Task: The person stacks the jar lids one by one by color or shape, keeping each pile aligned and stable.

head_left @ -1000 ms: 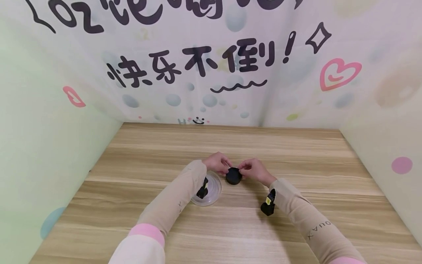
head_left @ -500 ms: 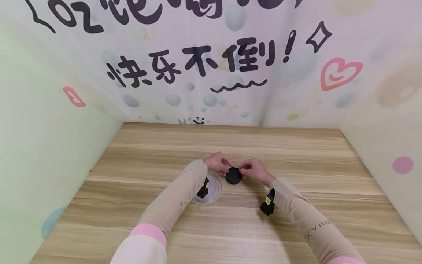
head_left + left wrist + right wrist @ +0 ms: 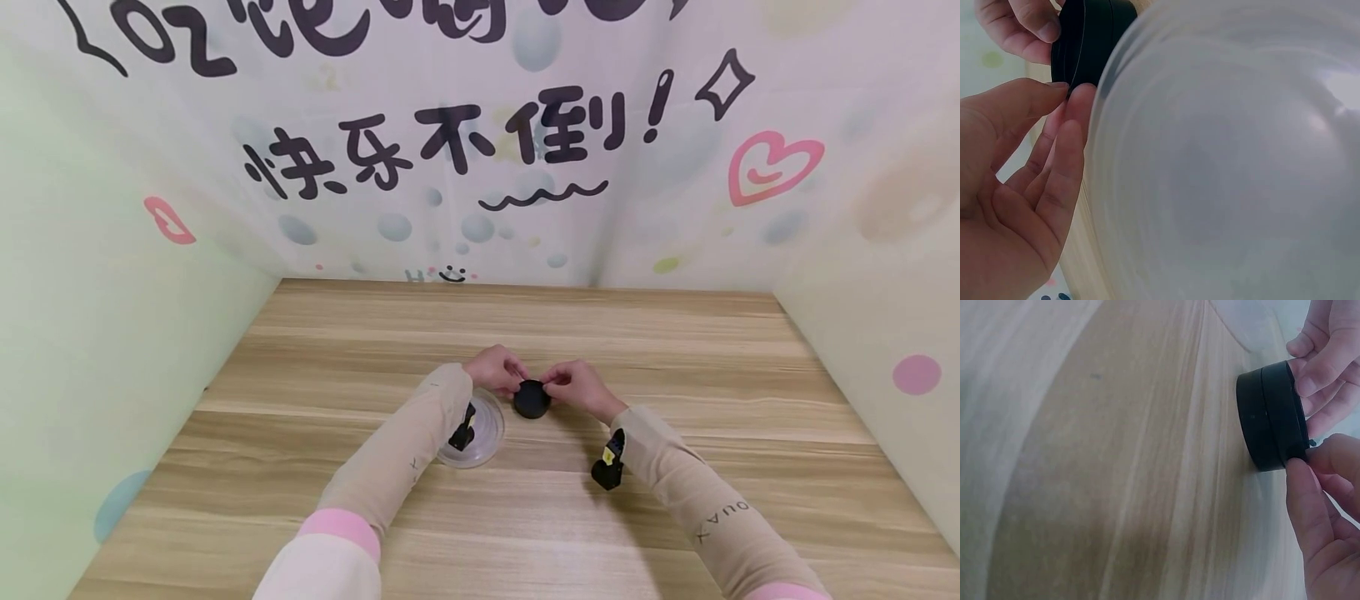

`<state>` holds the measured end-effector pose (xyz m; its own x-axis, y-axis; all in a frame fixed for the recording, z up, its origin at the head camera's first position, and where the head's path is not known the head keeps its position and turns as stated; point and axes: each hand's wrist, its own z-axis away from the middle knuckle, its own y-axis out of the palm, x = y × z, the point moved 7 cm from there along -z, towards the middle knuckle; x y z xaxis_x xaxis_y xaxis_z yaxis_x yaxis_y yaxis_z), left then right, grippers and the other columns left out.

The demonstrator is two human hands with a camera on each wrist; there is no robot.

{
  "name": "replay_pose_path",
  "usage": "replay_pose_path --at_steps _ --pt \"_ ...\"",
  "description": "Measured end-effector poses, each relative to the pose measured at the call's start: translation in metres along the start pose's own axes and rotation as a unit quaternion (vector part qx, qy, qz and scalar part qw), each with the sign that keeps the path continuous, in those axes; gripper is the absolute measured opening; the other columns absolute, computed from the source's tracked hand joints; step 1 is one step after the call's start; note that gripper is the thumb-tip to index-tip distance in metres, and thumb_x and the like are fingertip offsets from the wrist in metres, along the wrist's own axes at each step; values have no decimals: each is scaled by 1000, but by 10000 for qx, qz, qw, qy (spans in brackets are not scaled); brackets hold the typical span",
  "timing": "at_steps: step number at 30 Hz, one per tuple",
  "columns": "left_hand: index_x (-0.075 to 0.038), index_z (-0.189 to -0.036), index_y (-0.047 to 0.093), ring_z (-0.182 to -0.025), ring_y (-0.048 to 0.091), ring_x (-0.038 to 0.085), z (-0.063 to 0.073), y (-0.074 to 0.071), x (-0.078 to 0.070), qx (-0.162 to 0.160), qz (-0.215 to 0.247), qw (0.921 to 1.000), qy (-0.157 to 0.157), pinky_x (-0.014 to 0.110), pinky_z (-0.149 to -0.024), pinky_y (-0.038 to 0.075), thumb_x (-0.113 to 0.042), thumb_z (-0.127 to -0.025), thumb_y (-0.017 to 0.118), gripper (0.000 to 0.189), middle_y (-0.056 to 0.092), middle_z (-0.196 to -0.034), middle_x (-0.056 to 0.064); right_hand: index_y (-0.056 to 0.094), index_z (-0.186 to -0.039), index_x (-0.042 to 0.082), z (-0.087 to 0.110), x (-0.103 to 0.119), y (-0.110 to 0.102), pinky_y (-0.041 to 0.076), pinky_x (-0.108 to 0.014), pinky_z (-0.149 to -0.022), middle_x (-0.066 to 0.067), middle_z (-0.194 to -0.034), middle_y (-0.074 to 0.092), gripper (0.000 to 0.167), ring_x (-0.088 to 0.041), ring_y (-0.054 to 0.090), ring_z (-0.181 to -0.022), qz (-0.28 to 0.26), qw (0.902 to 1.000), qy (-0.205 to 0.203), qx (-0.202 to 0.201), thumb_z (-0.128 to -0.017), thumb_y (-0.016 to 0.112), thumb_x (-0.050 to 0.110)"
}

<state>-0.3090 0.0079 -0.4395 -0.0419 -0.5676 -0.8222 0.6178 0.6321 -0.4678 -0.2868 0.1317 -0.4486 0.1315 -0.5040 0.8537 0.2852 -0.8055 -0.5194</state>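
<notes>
A short, round black case point(image 3: 532, 399) with a seam around its side point(image 3: 1272, 419) is held between both hands, low over the wooden table. My left hand point(image 3: 495, 369) pinches its left edge with thumb and fingers. From the other side, my right hand point(image 3: 581, 388) pinches the rim between thumb and forefinger. In the left wrist view, the left hand point(image 3: 1022, 169) shows below the case, with the right hand point(image 3: 1019, 28) above it. A clear round plastic dish point(image 3: 487, 433) lies beneath the left wrist, part of it hidden by the sleeve and wrist camera.
The wooden table point(image 3: 360, 333) reaches back to a white printed cloth point(image 3: 420, 225) with large black lettering. Pale panels point(image 3: 97, 317) stand at both sides. Black wrist cameras, such as the right one point(image 3: 608, 467), hang below the sleeves.
</notes>
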Motion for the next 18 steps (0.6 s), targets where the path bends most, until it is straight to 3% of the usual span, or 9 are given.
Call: replay_pose_path --at_steps 1,4,7,8,9,18 --pt "2 -92 66 -52 55 10 -8 1 7 118 161 9996 206 22 -53 50 10 -72 58 23 62 -73 7 63 -90 -10 0 0 0 51 -25 -57 -15 -77 64 14 -15 60 -65 -18 10000 2 1 -78 59 -3" --pt "2 -91 66 -53 57 14 -11 1 9 135 126 9997 169 23 -53 51 11 -71 57 23 61 -70 6 62 -90 -11 2 6 0 51 -26 -57 -17 -77 63 14 -18 60 -66 1 10000 -39 6 -78 58 -4" --pt "4 -92 65 -52 56 13 -10 1 8 103 131 9995 254 22 -53 50 11 -71 56 23 58 -67 3 62 -90 -11 1 5 0 50 -26 -58 -18 -78 63 15 -19 60 -68 31 10000 -29 -4 -79 59 -3" --pt "9 -96 62 -53 55 14 -6 1 5 25 56 9999 99 22 -54 51 13 -72 56 25 58 -67 5 63 -90 -10 1 4 0 50 -24 -57 -17 -78 63 15 -18 59 -68 57 10000 -29 -6 -79 59 -3" --pt "10 -95 62 -51 52 10 -6 1 5 24 94 9997 211 20 -51 49 13 -71 55 25 55 -65 2 63 -90 -9 -2 -2 0 49 -22 -57 -14 -77 64 14 -15 59 -67 64 10000 -25 -17 -79 59 -1" --pt "9 -96 62 -55 53 12 -4 -1 5 -17 97 9998 155 23 -54 51 12 -73 56 24 55 -69 3 63 -91 -9 -3 -3 1 50 -24 -58 -13 -77 63 15 -13 58 -67 66 9999 91 1 -79 58 -1"
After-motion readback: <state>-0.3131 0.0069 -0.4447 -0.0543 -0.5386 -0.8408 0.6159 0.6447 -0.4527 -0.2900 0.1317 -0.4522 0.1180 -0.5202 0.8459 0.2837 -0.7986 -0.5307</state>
